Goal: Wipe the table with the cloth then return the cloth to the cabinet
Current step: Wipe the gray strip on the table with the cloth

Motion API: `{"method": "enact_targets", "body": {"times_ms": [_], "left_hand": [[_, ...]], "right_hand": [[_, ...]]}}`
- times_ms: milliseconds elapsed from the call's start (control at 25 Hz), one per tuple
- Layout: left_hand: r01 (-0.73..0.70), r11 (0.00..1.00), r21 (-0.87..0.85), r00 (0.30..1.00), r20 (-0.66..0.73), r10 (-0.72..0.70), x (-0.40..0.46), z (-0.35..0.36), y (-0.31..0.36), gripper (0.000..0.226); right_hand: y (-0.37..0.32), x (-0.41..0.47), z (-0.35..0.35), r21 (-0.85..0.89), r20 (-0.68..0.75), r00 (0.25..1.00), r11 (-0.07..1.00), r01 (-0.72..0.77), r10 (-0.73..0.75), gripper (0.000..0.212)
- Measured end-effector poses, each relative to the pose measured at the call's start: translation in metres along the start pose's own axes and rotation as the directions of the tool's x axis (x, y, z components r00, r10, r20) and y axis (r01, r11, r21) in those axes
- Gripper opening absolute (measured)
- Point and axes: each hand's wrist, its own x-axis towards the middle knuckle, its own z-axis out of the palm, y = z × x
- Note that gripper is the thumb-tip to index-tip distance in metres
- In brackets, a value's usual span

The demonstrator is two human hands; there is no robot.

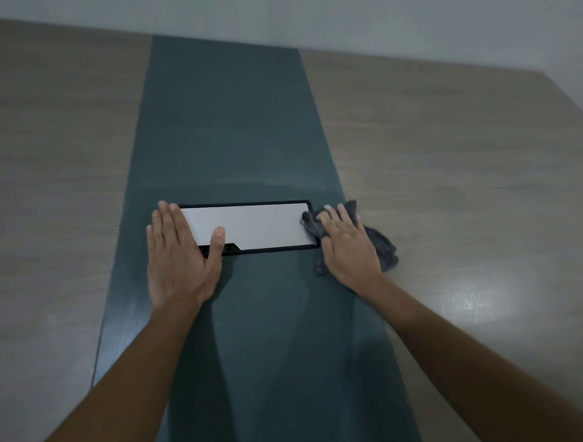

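A crumpled dark grey cloth (382,245) lies on the table (463,168), at the right end of a silver, black-framed cable-box lid (254,227) set into the table's dark green centre strip (227,124). My right hand (347,248) presses flat on the cloth with straight fingers; the cloth's edges stick out around it. My left hand (177,254) rests flat on the lid's left end, fingers straight, thumb across the lid's front edge. The cabinet is not in view.
The wood-look tabletop spreads wide on both sides of the green strip. A pale wall (375,16) runs behind the table's far edge. A light glare (474,300) shows on the right surface.
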Motion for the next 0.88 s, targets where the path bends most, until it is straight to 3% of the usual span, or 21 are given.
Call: {"method": "enact_targets", "body": {"times_ms": [120, 360, 640, 720, 880], "left_hand": [[0.004, 1.000, -0.005, 1.000, 0.002, -0.004, 0.001, 0.000, -0.002, 0.099], [0.004, 1.000, 0.018, 1.000, 0.018, -0.004, -0.002, 0.001, -0.002, 0.100], [-0.003, 1.000, 0.001, 1.000, 0.002, 0.003, -0.001, 0.005, -0.005, 0.097], [-0.007, 1.000, -0.010, 1.000, -0.002, 0.007, -0.001, 0.005, -0.004, 0.097], [-0.005, 1.000, -0.025, 1.000, 0.001, 0.005, -0.003, 0.003, -0.004, 0.099]], "right_hand": [[-0.009, 0.008, 0.000, 0.016, -0.007, 0.999, 0.999, -0.049, 0.049, 0.076], [-0.011, -0.085, 0.017, -0.010, -0.076, 0.997, 1.000, 0.007, -0.008, 0.064], [-0.047, 0.038, 0.009, 0.020, -0.023, 0.985, 0.985, -0.172, 0.172, 0.072], [-0.062, 0.039, 0.011, 0.061, -0.053, 0.991, 0.991, -0.117, 0.121, 0.071], [-0.052, -0.050, 0.017, 0.063, -0.056, 0.994, 0.993, 0.100, -0.097, 0.077]]}}
